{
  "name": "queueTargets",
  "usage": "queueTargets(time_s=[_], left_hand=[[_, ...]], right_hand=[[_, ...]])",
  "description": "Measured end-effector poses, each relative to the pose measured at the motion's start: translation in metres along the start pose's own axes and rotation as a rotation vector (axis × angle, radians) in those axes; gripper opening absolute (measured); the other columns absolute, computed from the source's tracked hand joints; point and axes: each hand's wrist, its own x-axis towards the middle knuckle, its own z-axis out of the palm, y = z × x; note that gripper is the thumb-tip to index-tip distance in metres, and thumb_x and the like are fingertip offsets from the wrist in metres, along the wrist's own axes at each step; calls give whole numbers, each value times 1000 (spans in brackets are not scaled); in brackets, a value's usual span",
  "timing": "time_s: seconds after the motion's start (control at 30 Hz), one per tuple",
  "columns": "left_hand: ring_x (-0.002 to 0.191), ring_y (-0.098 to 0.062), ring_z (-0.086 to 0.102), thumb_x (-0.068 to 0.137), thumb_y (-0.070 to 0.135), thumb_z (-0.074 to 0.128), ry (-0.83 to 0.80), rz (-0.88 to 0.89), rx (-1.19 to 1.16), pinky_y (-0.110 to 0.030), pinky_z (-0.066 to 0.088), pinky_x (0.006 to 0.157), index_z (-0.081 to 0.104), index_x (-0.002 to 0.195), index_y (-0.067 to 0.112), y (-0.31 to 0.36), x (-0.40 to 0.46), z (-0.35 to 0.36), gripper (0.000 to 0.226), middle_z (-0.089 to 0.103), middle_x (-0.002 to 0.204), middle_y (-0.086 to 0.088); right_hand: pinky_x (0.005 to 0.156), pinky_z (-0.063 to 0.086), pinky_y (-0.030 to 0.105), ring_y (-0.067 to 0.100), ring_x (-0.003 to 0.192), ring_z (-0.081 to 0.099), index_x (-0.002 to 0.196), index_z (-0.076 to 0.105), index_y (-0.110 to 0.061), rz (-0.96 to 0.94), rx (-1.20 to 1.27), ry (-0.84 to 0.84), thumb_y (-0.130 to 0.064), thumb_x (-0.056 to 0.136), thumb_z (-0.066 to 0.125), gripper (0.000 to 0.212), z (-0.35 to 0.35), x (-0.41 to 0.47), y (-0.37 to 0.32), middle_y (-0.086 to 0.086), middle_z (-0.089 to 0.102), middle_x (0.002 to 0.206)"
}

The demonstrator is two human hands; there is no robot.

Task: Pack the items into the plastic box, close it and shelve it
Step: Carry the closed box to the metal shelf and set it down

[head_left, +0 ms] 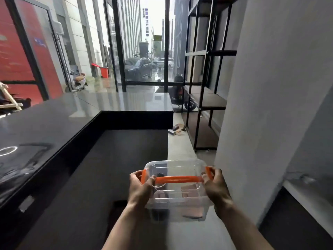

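Between the black counter (54, 127) and the grey wall, both hands, left hand (139, 188) and right hand (217, 189), clasp the closed plastic box (177, 197) by its ends in mid-air; keep it level while walking toward the metal shelf (207, 98).

1. This looks like a ground-floor commercial unit, a shop or café space with little in it: a long, glossy black L-shaped counter (75, 112) runs along the left and across the middle.
2. Black metal-framed shelving (207, 98) with dark boards stands against the right-hand wall, its visible shelves bare.
3. Floor-to-ceiling glazing in black frames (119, 51) forms the far end, like a shopfront.
4. Outside is a wet street between tall buildings, with parked cars (138, 68), a scooter (78, 82) and a red bin (104, 72).
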Motion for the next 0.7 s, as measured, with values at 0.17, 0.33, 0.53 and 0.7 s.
queueTargets(time_s=[0.17,0.33,0.53,0.7], left_hand=[[70,-5,56,88,7,68,-58,-27,4,-5,42,39,44,117,4,-24,-22,71,38,56,89,-1],[70,-5,58,88,9,68,-100,2,0,-5,41,39,46,116,7,-17,-25,123,36,59,89,1],[75,-6,59,87,14,70,-138,7,-15,-5,42,39,46,115,13,-12,5,163,37,60,95,-1],[78,-8,60,87,16,70,-153,-15,-38,-6,44,39,47,116,13,-17,56,195,38,60,98,-2]], right_hand=[[100,51,52,29,108,62,131,47,-20,54,9,67,-27,101,50,31,-63,16,43,8,62,120],[99,50,46,30,109,61,129,47,-20,41,-25,130,-25,100,51,30,-110,44,51,8,62,122],[88,52,43,28,103,60,123,44,-27,33,-4,124,-27,101,49,22,-128,87,54,6,60,116],[74,54,36,23,95,60,128,43,-24,23,-13,130,-27,102,47,26,-123,144,53,6,58,115]])
